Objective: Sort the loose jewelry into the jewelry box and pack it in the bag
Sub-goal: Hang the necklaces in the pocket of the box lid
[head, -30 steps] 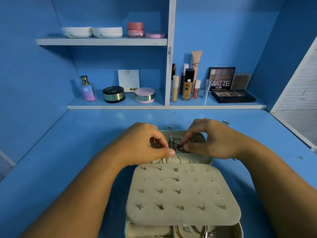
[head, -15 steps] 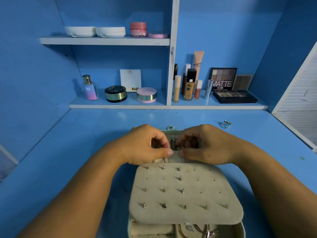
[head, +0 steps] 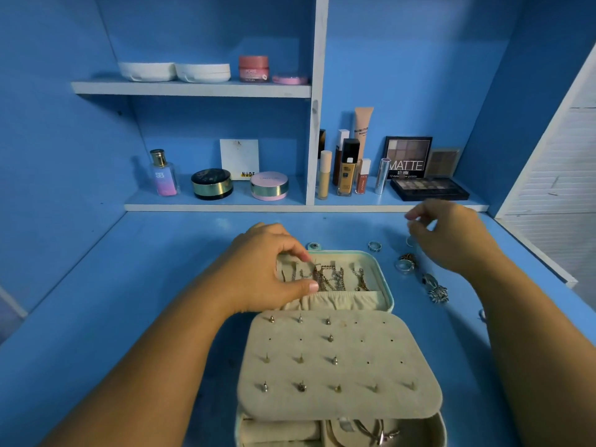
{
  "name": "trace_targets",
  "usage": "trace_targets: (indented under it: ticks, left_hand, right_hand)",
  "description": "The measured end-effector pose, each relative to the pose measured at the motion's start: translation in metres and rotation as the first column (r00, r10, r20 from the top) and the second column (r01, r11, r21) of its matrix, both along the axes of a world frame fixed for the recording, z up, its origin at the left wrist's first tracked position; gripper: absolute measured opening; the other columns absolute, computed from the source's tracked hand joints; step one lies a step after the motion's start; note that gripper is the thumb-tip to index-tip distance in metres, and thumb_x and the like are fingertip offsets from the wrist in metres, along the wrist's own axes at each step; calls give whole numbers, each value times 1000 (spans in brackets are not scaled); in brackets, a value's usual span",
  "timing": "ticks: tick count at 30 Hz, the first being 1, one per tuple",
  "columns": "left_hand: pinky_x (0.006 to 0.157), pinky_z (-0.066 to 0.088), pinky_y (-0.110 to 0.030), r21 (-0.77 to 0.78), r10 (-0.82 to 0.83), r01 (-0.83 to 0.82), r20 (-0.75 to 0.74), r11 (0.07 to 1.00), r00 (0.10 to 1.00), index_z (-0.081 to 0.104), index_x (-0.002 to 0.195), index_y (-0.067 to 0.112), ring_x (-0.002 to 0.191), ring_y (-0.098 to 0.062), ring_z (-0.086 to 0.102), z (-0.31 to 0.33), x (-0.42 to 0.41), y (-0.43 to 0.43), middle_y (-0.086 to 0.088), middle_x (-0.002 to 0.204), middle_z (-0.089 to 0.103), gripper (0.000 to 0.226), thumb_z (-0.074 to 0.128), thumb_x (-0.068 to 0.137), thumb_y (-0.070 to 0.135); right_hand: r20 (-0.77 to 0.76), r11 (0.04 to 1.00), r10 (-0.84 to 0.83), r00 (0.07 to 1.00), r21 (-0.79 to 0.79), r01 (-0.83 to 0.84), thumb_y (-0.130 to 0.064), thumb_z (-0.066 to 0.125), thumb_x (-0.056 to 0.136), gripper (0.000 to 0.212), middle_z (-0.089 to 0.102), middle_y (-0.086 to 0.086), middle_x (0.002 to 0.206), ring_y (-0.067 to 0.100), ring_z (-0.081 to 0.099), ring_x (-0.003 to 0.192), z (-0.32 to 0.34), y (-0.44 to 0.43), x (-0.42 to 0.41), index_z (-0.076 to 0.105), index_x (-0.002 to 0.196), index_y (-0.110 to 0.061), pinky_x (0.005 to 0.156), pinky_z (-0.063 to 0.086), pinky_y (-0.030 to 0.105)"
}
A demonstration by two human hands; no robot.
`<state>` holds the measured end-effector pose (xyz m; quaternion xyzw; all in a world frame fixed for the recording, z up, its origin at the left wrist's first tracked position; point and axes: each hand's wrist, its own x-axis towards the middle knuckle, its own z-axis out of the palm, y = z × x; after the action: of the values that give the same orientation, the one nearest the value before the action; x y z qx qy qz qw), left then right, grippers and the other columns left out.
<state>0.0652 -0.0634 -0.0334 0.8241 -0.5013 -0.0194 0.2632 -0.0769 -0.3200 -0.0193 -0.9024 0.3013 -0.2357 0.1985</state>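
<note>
1. Head view shows you mid-sort. The jewelry box (head: 348,253) lies open at lower centre, with chains (head: 332,279) hung in its lid and studs (head: 330,337) seated in the earring panel (head: 371,343).
2. Loose pieces lie on the desk (head: 129,317) just right of the lid: 1 ring (head: 374,246) near the lid's upper corner, another ring (head: 404,265) lower down, and a silver ornament (head: 437,290) below that. No bag is in the frame.
3. You appear to be finishing the chains and starting on the rings, so closing and packing the box look some way off.
4. The next move likely calls for a fine 2-finger pinch on 1 small ring lying flat on the desk. You would then carry it down to the open tray at the bottom edge of the frame, past the raised panel.
5. Your left hand (head: 267,269) rests at centre over the lid's left side, wrist low and fingers (head: 303,254) curled. The forefinger tip is at the top of the chains and the thumb lies along the gathered pocket hem. Whether it pinches a chain cannot be told.
6. Your right hand (head: 451,237) hovers at right of centre above the loose rings, apart from them. Its fingers are loosely curled, with thumb and forefinger tips close together but blurred. Nothing shows plainly between them.
</note>
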Motion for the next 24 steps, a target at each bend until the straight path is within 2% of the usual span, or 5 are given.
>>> trace_targets:
  ticks: [5, 10, 13, 21, 24]
  left_hand:
    - [95, 48, -34, 35, 28, -27, -23, 999, 999, 58, 126, 33, 108, -1, 54, -4, -3, -2, 21, 115, 52, 76, 58, 62, 74]
    - [97, 48, -31, 42, 36, -33, -58, 999, 998, 57, 131, 30, 108, 1, 54, -5, -3, -1, 21, 117, 53, 78, 61, 64, 70]
    - [97, 48, -31, 47, 41, -39, -51, 998, 998, 57, 131, 31, 108, 0, 54, -4, -4, -2, 21, 116, 54, 78, 61, 63, 70]
    - [95, 48, -31, 53, 45, -42, -41, 998, 998, 57, 130, 32, 107, 0, 54, -4, -4, -3, 23, 115, 53, 79, 59, 63, 73]
    - [95, 48, -31, 60, 40, -38, -34, 997, 999, 57, 130, 32, 107, -1, 54, -3, -4, -3, 22, 115, 53, 80, 58, 62, 74]
  right_hand:
    - [-157, 986, -169, 973, -13, 169, -18, 53, 88, 18, 67, 5, 101, 26, 56, 84, -12, -17, 0, 66, 98, -26, 69, 45, 30]
    - [-227, 992, 33, 973, 122, -5, -26, 65, 88, 8, 62, -5, 78, 12, 51, 67, 3, -9, -8, 69, 81, -24, 55, 36, 25]
    - [-358, 990, 101, 928, 125, -59, -28, 68, 86, 5, 65, -5, 84, 9, 54, 74, 7, -2, -8, 69, 81, -28, 62, 39, 24]
    - [-388, 994, 102, 916, 85, -74, -21, 52, 96, 17, 59, -2, 81, 7, 49, 68, 4, 4, -4, 61, 81, -19, 52, 34, 20]
    - [-249, 993, 88, 965, 95, -67, -18, 41, 98, 18, 59, 0, 84, 13, 51, 70, 9, 5, -2, 56, 88, -16, 54, 37, 25]
